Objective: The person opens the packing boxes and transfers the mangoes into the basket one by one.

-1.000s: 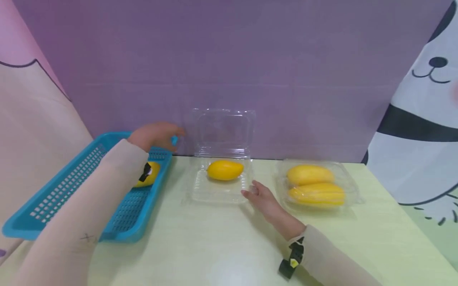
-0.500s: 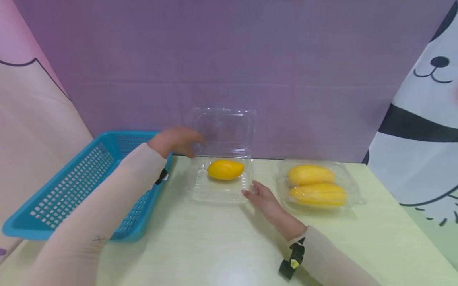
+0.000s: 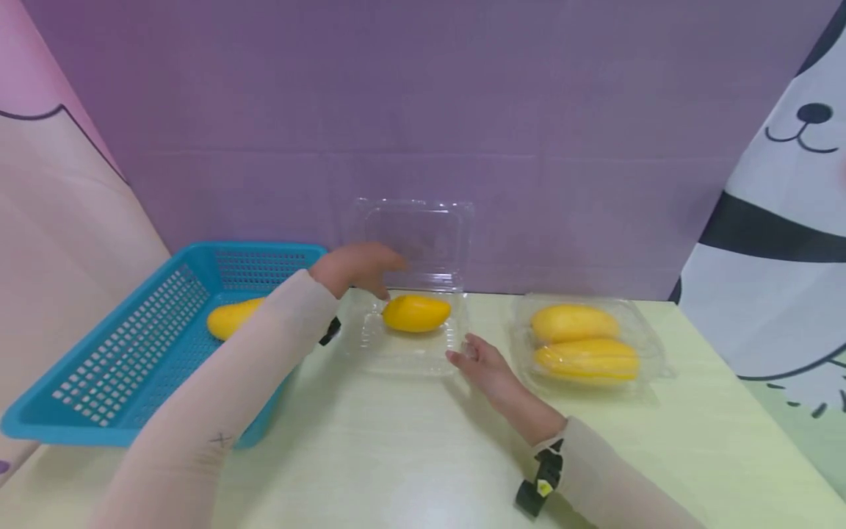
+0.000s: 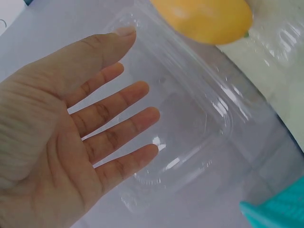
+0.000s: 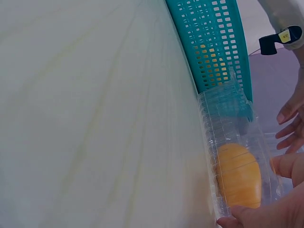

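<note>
Two bare hands are now at the same open clear container (image 3: 390, 358). A second ago the left hand (image 3: 357, 268) was over the far right corner of the blue basket (image 3: 66, 433); it has since shifted right to just in front of the raised lid (image 3: 416, 239), its thumb near the left end of the yellow fruit (image 3: 418, 314). Its fingers are spread and loosely straight, holding nothing. The right hand (image 3: 492, 371) has stayed at the container's right edge, thumb and forefinger set a little apart; whether they pinch the rim cannot be told. The yellow fruit lies on its side in the container's base, unmoved.

With the left sleeve (image 3: 231, 397) having swung right, the basket fruit (image 3: 231, 319), hidden half a second ago, shows again, though the sleeve covers its right end. The sleeve also crosses in front of the basket's right side. To the right on the pale counter (image 3: 370, 463), well clear of the basket, a closed container (image 3: 644, 353) holds two more yellow fruits, unchanged. A purple cloth (image 3: 396, 88) hangs behind.
</note>
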### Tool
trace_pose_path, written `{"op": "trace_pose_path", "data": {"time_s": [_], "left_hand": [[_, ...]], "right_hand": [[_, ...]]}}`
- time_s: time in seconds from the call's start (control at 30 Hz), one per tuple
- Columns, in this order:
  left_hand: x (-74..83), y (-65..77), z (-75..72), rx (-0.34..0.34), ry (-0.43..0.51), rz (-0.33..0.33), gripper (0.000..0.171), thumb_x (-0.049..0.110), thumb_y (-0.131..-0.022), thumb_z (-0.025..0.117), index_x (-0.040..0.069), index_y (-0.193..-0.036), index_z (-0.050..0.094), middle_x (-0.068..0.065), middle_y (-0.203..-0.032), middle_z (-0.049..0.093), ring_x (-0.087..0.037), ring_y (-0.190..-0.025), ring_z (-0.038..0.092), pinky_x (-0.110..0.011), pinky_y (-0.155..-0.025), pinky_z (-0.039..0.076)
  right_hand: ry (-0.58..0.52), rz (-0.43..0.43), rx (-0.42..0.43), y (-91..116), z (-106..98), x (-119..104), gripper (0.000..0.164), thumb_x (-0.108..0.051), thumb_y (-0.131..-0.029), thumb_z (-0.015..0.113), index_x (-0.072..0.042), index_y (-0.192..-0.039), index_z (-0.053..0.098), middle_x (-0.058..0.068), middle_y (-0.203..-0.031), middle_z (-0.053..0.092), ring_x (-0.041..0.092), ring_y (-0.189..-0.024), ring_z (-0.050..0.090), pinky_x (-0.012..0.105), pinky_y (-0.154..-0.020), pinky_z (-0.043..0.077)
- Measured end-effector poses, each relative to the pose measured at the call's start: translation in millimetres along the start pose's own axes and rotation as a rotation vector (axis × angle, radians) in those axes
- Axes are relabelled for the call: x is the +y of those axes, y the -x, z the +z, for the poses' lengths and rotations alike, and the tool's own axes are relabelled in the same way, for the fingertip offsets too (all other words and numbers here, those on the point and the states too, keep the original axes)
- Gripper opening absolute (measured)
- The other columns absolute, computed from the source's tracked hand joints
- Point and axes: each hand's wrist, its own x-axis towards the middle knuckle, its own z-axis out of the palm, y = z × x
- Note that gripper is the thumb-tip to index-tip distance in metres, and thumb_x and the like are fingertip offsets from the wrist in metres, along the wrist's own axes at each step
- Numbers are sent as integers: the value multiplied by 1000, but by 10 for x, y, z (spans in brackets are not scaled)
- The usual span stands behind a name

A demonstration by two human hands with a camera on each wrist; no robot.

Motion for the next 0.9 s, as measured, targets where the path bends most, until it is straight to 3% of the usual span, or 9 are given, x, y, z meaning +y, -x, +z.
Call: {"op": "trace_pose_path", "data": {"time_s": [0.5,0.77,0.9], "left_hand": [[229,-218,116,-39,52,-46,55,13,-84,71,21,-135,52,-3,-137,51,-23,-119,49,-44,-101,42],[237,-347,213,-54,92,-60,54,12,-84,71,20,-135,53,-1,-138,50,-23,-123,47,-45,-105,38],[263,-364,271,-50,100,-97,53,12,-83,72,21,-132,55,-1,-133,54,-23,-118,49,-46,-103,39]], "right_hand": [[-29,-9,-12,23,-7,-15,69,-20,-92,60,12,-142,24,33,-143,31,42,-133,32,50,-109,28],[-17,10,-7,3,-4,-28,69,-21,-92,60,11,-143,25,32,-143,31,42,-133,32,50,-109,29],[-12,-1,-9,11,0,-22,69,-20,-92,60,11,-142,25,33,-142,34,42,-131,36,50,-108,30]]}}
